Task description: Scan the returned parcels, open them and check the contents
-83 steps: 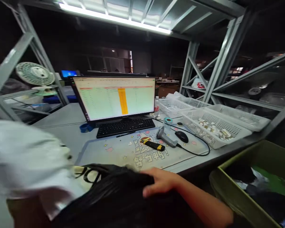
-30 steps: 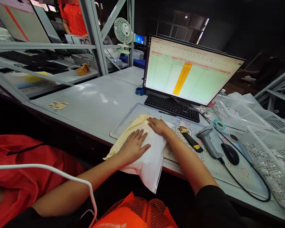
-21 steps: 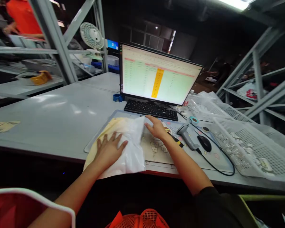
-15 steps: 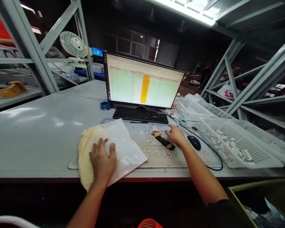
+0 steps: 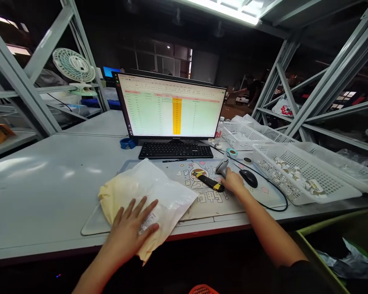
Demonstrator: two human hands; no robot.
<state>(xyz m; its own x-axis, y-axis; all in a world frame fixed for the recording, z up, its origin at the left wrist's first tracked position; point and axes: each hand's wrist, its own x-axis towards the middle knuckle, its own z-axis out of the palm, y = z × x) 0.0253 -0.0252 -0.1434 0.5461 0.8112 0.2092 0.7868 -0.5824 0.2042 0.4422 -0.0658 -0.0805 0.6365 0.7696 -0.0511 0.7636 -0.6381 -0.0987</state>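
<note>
My left hand (image 5: 131,224) lies with its fingers spread on a white and pale yellow plastic mailing bag (image 5: 159,190) at the table's front edge. A small printed label (image 5: 147,221) shows between its thumb and fingers. My right hand (image 5: 233,181) is closed round a grey handheld barcode scanner (image 5: 222,166), whose head points up and left. Just left of that hand, a black and yellow utility knife (image 5: 209,181) lies on the printed desk mat (image 5: 187,214). The black mouse (image 5: 249,178) is close by on the right.
A monitor (image 5: 171,108) showing a spreadsheet stands behind the keyboard (image 5: 176,150). Blue tape (image 5: 128,143) sits left of it. White perforated baskets (image 5: 306,175) line the right side, one holding small items. Below the right edge is a bin (image 5: 319,261) with plastic waste.
My right hand has taken hold of the scanner, which now shows above the mat. My left hand's fingers have spread wider, and the bag lies turned with its label showing. The view has shifted.
</note>
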